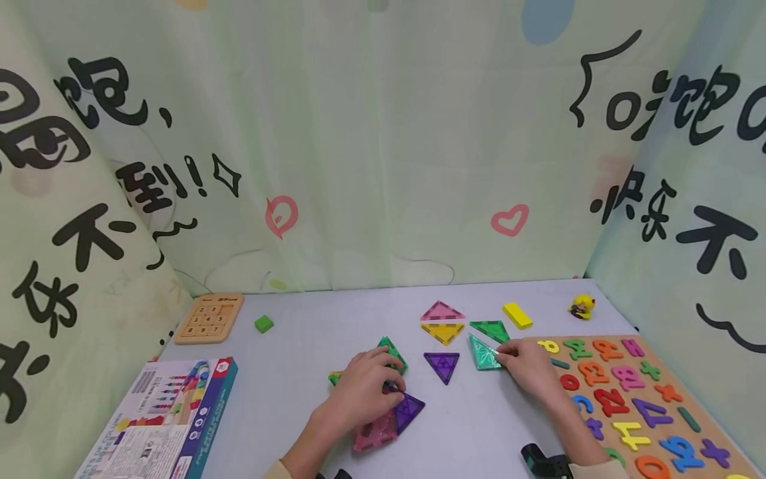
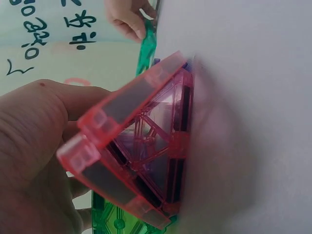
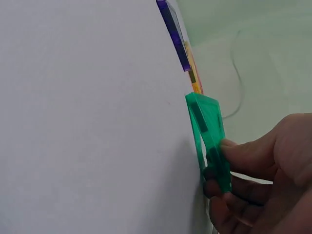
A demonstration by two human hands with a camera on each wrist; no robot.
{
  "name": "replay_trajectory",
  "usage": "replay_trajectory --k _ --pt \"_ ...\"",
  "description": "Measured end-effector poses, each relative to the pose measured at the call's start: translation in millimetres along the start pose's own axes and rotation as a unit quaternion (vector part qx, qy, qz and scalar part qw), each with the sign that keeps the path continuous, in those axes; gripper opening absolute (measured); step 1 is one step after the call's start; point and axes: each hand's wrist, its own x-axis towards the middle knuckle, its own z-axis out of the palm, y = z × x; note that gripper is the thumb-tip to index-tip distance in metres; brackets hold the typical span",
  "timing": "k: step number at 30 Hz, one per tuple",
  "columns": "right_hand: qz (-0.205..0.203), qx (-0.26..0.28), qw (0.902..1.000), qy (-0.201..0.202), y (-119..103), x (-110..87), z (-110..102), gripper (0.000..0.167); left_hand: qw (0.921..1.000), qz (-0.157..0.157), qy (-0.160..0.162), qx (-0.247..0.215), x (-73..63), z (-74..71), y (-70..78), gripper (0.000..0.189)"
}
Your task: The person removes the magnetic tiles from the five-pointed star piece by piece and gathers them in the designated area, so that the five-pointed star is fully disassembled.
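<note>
My left hand [image 1: 364, 389] grips a small structure of translucent magnetic tiles, its fingers curled over the top. In the left wrist view its pink triangular tile [image 2: 114, 117] faces the camera, with a green tile [image 2: 119, 219] below. A purple tile [image 1: 409, 411] shows at its right side in the head view. My right hand [image 1: 529, 366] pinches a teal-green triangular tile [image 3: 209, 131] between thumb and fingers, tilted up at the table. Beside it lie a green triangle [image 1: 491, 329], a purple triangle [image 1: 442, 364], a yellow triangle [image 1: 443, 330] and a pink triangle [image 1: 441, 311].
An orange letter board [image 1: 652, 379] spans the right side, partly under my right forearm. A box [image 1: 155, 419] and a wooden number tray [image 1: 209, 319] stand left. A green block [image 1: 264, 324], a yellow block [image 1: 517, 315] and a yellow figurine [image 1: 582, 307] sit toward the back.
</note>
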Motion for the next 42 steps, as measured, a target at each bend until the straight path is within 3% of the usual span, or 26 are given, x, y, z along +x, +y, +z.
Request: replay_trajectory --k 8,13,16,19,23,26,30,35,42 --pt "0.009 -0.049 0.9974 0.051 -6 2.2 2 0.024 0.9999 0.000 -0.004 -0.011 -0.7 0.8 0.9 0.004" --pt "-0.021 -0.035 0.9977 0.053 -18 -4.1 1 0.023 0.9999 -0.006 0.004 -0.009 0.7 1.2 -0.3 0.005" --pt "-0.048 -0.008 0.9987 0.017 -30 -11.7 6 0.020 0.9999 -0.007 0.005 -0.010 1.6 1.0 -0.9 0.003" --pt "-0.085 0.027 0.9948 -0.050 -45 -21.6 17 0.017 0.9999 -0.007 0.003 -0.012 1.9 0.6 -1.3 0.004" --pt "-0.147 0.078 0.9736 -0.156 -65 -36.0 38 0.017 0.9998 -0.007 -0.002 -0.016 2.1 0.8 -0.9 0.004" --pt "-0.184 0.103 0.9554 -0.206 -76 -44.7 52 0.016 0.9998 -0.007 -0.005 -0.020 2.0 0.3 -0.2 0.003" --pt "-0.199 0.120 0.9473 -0.220 -82 -50.1 64 0.010 0.9997 -0.007 -0.008 -0.023 1.8 -0.2 -0.7 0.004" --pt "-0.182 0.145 0.9459 -0.226 -80 -49.6 68 0.006 0.9994 -0.008 -0.017 -0.030 1.7 -1.7 -1.6 0.003" --pt "-0.155 0.193 0.9333 -0.260 -72 -46.3 62 0.009 0.9981 0.005 -0.024 -0.056 0.8 -4.4 -6.4 0.010"
